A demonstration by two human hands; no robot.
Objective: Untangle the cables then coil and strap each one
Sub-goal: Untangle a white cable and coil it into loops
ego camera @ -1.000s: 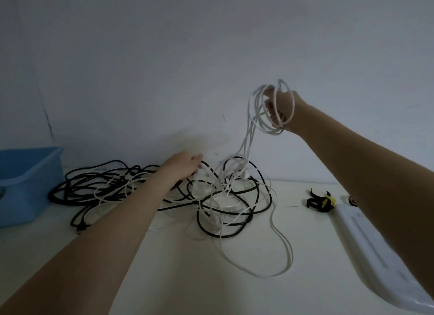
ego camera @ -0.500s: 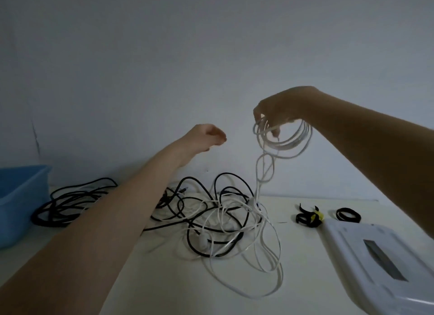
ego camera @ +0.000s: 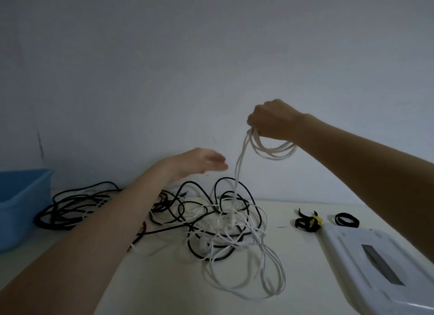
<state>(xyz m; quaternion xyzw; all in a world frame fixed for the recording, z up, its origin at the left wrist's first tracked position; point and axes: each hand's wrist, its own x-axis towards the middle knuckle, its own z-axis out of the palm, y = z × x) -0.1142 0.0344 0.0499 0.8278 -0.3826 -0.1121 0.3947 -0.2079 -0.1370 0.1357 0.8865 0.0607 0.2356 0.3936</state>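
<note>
- Right hand (ego camera: 273, 120): raised above the desk, fingers clenched round a small coil of white cable (ego camera: 270, 148); loops hang under the fist, likely held high so the free length drops straight and further turns can be gathered.
- White cable, remainder: two strands fall from the fist into the tangle (ego camera: 211, 218) at mid-desk; slack loops spill toward the desk's near edge. Still threaded through the black cables, so freeing looks unfinished.
- Left hand (ego camera: 202, 161): fingers extended and released, holding nothing, hovering above the tangle just beside the hanging strands; probably placed to catch the strand for the next turn.
- Black cables (ego camera: 70, 209): one bundle lies toward the desk's left end, others loop up through the tangle; none coiled or strapped.
- Straps (ego camera: 307, 222): black, one with a yellow tab, plus a separate black ring (ego camera: 347, 219), lying by the far right edge, within reach of the coiling hand.
- Blue bin (ego camera: 21, 204): at the left edge.
- White tray-like lid (ego camera: 375, 263): at the right near corner.
- Desk (ego camera: 164, 279): pale, set against a wall.
</note>
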